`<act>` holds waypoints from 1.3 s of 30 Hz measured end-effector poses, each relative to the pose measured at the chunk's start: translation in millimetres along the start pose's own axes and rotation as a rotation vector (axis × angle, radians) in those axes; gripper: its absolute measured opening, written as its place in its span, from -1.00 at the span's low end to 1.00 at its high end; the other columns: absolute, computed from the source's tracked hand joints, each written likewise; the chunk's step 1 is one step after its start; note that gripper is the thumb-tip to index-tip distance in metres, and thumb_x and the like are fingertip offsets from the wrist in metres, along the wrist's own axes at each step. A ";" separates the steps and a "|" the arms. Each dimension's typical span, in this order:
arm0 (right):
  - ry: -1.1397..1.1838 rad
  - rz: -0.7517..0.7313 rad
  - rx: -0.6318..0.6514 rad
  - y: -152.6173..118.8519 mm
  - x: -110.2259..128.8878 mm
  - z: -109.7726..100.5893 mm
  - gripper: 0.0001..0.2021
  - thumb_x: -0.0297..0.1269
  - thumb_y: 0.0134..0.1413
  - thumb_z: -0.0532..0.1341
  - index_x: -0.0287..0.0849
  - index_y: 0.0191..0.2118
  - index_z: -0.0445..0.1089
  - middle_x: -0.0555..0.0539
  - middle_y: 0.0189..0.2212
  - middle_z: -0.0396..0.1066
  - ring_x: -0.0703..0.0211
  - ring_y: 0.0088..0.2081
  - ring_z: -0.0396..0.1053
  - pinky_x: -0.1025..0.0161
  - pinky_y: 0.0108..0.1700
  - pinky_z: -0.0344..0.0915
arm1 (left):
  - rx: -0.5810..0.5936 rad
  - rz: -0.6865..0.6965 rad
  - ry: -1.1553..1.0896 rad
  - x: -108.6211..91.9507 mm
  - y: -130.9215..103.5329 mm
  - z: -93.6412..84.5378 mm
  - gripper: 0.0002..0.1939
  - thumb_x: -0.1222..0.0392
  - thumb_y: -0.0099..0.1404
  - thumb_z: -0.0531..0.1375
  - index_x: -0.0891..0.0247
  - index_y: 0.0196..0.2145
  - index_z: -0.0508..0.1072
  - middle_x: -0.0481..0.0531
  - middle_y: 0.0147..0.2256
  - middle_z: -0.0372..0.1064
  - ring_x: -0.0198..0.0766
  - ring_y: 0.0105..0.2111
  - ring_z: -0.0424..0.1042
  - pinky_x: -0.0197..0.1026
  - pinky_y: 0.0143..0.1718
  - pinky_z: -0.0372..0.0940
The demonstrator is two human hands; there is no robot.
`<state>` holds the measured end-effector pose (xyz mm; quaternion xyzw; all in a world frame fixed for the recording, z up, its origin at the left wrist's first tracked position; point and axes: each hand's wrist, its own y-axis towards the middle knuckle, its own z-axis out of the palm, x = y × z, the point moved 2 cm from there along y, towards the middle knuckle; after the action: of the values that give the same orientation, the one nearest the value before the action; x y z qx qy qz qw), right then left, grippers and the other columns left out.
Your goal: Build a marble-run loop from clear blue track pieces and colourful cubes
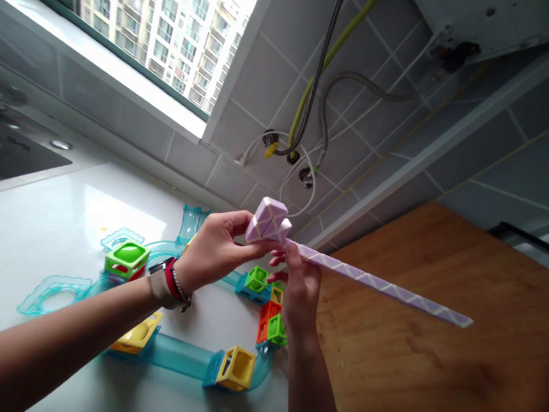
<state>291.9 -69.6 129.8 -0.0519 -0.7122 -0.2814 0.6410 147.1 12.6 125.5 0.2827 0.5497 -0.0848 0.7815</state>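
Observation:
A purple and white snake puzzle (373, 281) is raised above the counter, folded into a compact block at its left end and stretched out straight toward the right. My left hand (218, 246) pinches the folded block between thumb and fingers; a watch and bracelets circle that wrist. Just right of the block, my right hand (298, 288) grips the start of the straight part. Below both hands lies a translucent blue toy track (179, 355) with yellow, green and red-orange cubes on it.
On the left, the white counter (2, 246) meets a sink (14, 151). A wooden surface (385, 369) spans the right. Hoses and cables (329, 102) run along the tiled wall behind, beside a window (160, 23).

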 end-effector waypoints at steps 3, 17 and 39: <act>-0.137 -0.106 0.153 -0.5 13.7 -17.5 -0.54 -0.08 0.22 0.33 0.00 0.19 0.39 -0.05 -0.15 0.46 0.23 -0.37 0.43 0.26 -0.36 0.42 | 0.117 -0.167 -0.047 -4.9 4.8 -6.0 -0.61 0.02 0.09 0.49 0.35 -0.24 0.58 0.05 -0.33 0.54 -0.17 -0.29 0.54 -0.12 -0.17 0.49; -0.235 -0.196 0.313 12.7 -0.1 -43.1 -0.70 -0.05 -0.02 0.50 -0.15 -0.29 0.53 0.03 -0.51 0.47 0.24 -0.56 0.39 0.30 -0.51 0.35 | 0.335 -0.156 0.189 -17.5 2.7 -9.4 -0.70 0.03 0.12 0.42 0.33 -0.36 0.56 -0.09 -0.46 0.41 -0.33 -0.44 0.36 -0.33 -0.43 0.21; 0.001 0.000 0.135 8.1 -10.6 -12.0 -0.56 0.07 0.11 0.40 -0.22 -0.51 0.40 0.10 -0.68 0.22 0.40 -0.65 0.12 0.42 -0.64 0.02 | 0.215 -0.247 -0.194 -0.6 -5.1 7.2 -0.46 0.05 0.13 0.49 0.22 0.05 0.55 0.10 -0.10 0.60 -0.08 -0.11 0.58 -0.13 -0.17 0.54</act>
<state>307.8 -65.4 122.7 -0.0085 -0.7292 -0.2327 0.6434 150.5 4.4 125.9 0.2857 0.4901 -0.2651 0.7797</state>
